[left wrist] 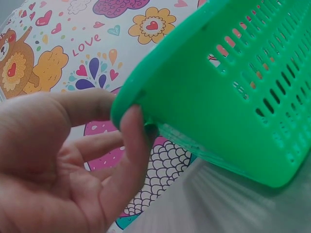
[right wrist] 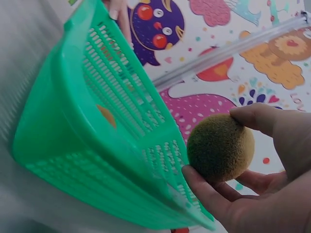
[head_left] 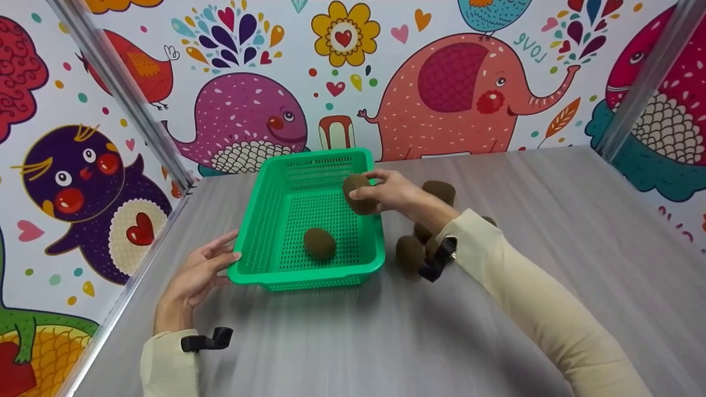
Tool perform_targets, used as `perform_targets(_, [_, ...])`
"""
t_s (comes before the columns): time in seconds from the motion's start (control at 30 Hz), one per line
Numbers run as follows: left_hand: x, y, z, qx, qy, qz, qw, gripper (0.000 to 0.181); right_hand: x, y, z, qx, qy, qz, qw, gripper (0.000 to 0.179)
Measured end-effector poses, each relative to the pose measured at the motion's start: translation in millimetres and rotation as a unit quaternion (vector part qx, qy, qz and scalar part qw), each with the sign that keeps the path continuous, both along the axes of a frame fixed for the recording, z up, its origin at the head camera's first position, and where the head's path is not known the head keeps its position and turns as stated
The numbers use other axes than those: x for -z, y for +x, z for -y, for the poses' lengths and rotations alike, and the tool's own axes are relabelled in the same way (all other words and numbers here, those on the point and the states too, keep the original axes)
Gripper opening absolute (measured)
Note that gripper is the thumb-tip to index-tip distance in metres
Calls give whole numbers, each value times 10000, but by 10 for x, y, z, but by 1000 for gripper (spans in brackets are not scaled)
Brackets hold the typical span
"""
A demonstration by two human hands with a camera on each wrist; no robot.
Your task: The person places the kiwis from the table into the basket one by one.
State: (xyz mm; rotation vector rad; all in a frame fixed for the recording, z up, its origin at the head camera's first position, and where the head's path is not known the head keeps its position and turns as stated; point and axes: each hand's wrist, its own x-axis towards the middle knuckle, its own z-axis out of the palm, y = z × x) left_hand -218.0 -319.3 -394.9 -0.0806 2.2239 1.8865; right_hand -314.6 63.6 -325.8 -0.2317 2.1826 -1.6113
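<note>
Covering the background, the wall (head_left: 353,98) is showing bright cartoon animals (head_left: 447,118). Below it, the table (head_left: 331,342) is spreading flat, greyish and streaked with wood grain. Metal posts (head_left: 118,82) are slanting at either side. The green basket (head_left: 314,274) is occupying the middle, near the wall. The left hand (head_left: 196,273), partly closed, is pinching its left rim near the front corner. The right hand (head_left: 396,193), fingers curled, is gripping a kiwi (right wrist: 221,148) by the right rim. Another kiwi (head_left: 320,244) is lying inside; more kiwis (head_left: 410,252) are clustering on the table, right of the basket.
</note>
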Motion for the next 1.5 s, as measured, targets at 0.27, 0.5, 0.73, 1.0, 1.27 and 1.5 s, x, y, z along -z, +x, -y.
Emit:
perform_targets(0.27, [6, -5, -1, -12, -45, 9, 10000, 70, 54, 30, 233, -193, 423, -115, 9989, 65])
perform_targets(0.5, [16, 6, 9, 3, -18, -27, 10000, 72, 96, 18, 400, -356, 749, -283, 9962, 68])
perform_targets(0.73, [16, -1, 6, 91, 86, -94, 9999, 69, 105, 24, 570, -607, 795, -227, 9947, 65])
perform_targets(1.0, [9, 1, 14, 105, 73, -56, 9999, 70, 145, 5, 667, -715, 1145, -128, 9908, 67])
perform_targets(1.27, [27, -1, 6, 55, 24, 7, 10000, 71, 212, -32, 711, -766, 1246, -5, 9892, 68])
perform_targets(1.5, [26, -4, 5, 12, -40, -77, 10000, 69, 228, -40, 739, -906, 1522, -182, 9840, 67])
